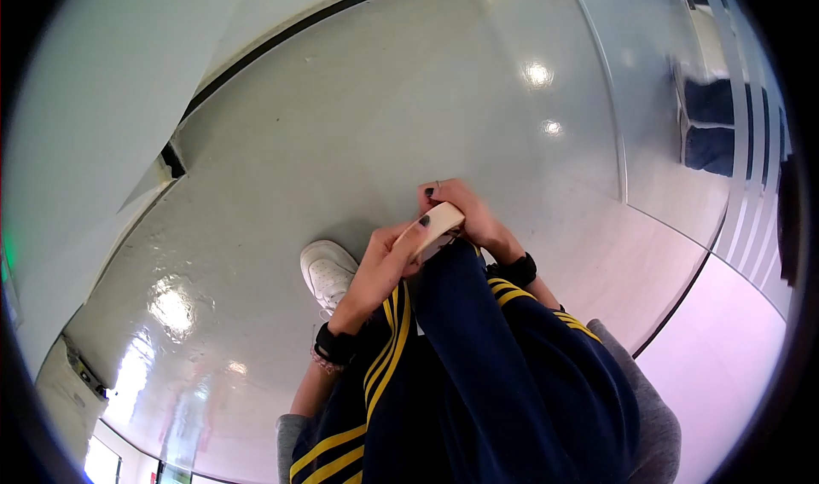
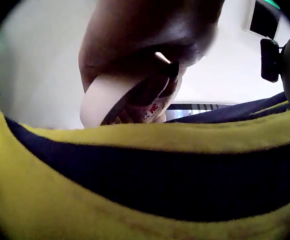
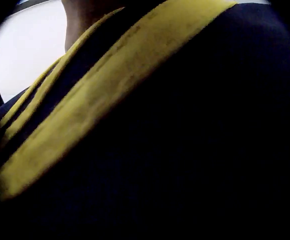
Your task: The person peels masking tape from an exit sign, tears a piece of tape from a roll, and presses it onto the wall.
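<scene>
Tape roll [image 1: 442, 220] sits between both hands above the dark trousers [image 1: 473, 339] in the head view, left hand [image 1: 382, 260] pinching one end, right hand [image 1: 468, 209] curled round the other. Left wrist: its red-printed core shows. Right wrist: trousers mostly; fingers' state cannot be told.

The tape roll [image 1: 443, 219] was cream with red lettering [image 2: 158, 107]; trousers [image 1: 478, 347] were navy, striped yellow; the left shoe [image 1: 326, 271] was white
</scene>
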